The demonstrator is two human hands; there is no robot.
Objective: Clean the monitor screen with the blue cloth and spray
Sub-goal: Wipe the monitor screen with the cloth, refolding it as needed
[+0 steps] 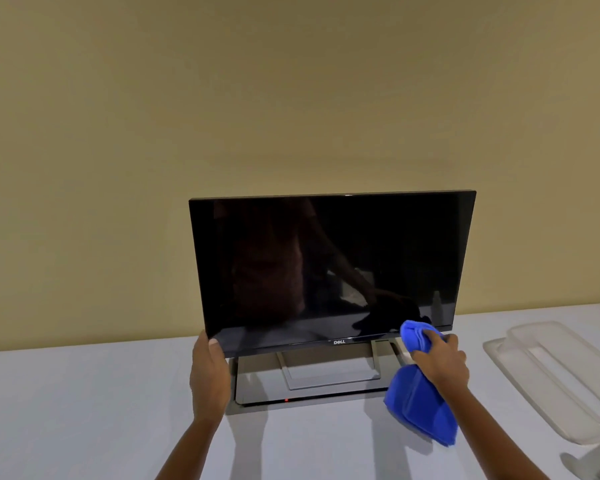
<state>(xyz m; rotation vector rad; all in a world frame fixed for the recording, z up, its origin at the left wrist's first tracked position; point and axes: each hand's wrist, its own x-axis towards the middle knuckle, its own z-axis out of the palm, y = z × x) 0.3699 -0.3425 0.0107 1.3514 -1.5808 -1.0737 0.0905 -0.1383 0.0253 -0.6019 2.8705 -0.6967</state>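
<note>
On counter (84,410), gripping monitor (326,265) by lower-left corner with left hand (208,375); holding bunched cloth (418,407) in right hand (442,362), fingers (447,340) curled round it, at screen's lower-right edge, with its loose end hanging.

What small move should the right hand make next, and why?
Probably slide the cloth leftward along the bottom of the screen. The right hand holds it bunched at the screen's lower right corner, and the left hand grips the lower left corner, steadying it, so a wipe looks ready.
</note>
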